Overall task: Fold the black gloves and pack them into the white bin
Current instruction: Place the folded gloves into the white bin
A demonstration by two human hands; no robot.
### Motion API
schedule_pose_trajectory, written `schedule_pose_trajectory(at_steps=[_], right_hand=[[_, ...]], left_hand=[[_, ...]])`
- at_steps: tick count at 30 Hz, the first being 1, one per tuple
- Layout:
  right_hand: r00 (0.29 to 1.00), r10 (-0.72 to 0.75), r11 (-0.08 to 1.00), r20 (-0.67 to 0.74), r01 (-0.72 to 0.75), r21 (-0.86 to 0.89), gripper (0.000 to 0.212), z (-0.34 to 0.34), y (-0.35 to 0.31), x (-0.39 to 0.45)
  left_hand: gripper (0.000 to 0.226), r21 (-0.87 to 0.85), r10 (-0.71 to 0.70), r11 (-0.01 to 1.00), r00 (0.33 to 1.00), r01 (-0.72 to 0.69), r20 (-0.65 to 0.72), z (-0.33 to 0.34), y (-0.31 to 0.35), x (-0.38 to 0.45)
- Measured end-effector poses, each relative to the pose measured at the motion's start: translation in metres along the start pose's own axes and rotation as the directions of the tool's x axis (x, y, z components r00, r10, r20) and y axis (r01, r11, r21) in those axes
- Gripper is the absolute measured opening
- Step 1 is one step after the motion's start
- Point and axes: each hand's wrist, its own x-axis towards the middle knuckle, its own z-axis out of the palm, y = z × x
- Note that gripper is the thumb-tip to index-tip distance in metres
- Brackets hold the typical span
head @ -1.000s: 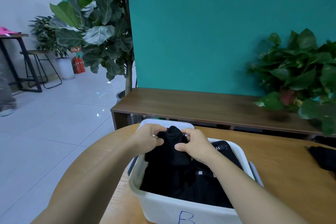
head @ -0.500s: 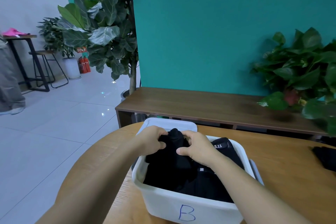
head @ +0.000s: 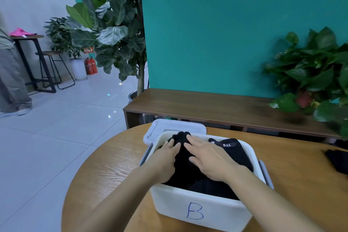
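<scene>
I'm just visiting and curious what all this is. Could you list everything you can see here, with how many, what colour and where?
White bin: one, white, marked B, on the table.
Black gloves: number unclear, black, packed in the bin.
Lid: one, white, behind the bin.
Round table: one, light wood, in front.
Black item: one, on the table's right edge.
Bench: one, dark wood, against the teal wall.
Plants: three, green, left, far left and right.
Stool: one, far left.
Left hand: flat on the gloves.
Right hand: flat on the gloves.
</scene>
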Motion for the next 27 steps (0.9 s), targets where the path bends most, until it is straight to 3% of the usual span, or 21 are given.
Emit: schedule_pose_trajectory(at_steps=[7, 13, 16, 21, 24, 27], right_hand=[[0.986, -0.026, 0.989, 0.164, 0.049, -0.143, 0.031, 0.01, 0.005, 0.005], [0.977, -0.029, 0.98, 0.21, 0.069, -0.185, 0.035, 0.007, 0.005, 0.007], [0.981, -0.024, 0.988, 0.194, 0.053, -0.146, 0.033, 0.003, 0.001, 0.006], [1.0, 0.003, 0.999, -0.006, -0.003, -0.039, 0.028, -0.01, 0.006, -0.011], [0.997, 0.073, 0.997, -0.012, -0.073, -0.011, 0.037, -0.024, 0.009, -0.037], [0.983, 0.182, 0.983, 0.015, -0.181, -0.041, 0.056, -0.038, 0.015, -0.072]], left_hand=[[0.073, 0.014, -0.044, 0.999, 0.991, 0.043, 0.129, 0.015, -0.001, 0.014], [0.077, 0.05, -0.067, 0.997, 0.984, 0.059, 0.166, 0.017, 0.0, 0.019], [0.075, 0.012, -0.043, 0.999, 0.991, 0.042, 0.126, 0.012, 0.002, 0.014], [0.062, -0.111, -0.004, 0.994, 0.999, -0.001, -0.044, -0.002, 0.011, 0.0], [0.051, -0.153, 0.004, 0.988, 0.993, -0.022, -0.116, -0.004, 0.03, -0.006], [0.054, -0.177, 0.048, 0.982, 0.993, -0.067, -0.108, -0.001, 0.061, -0.01]])
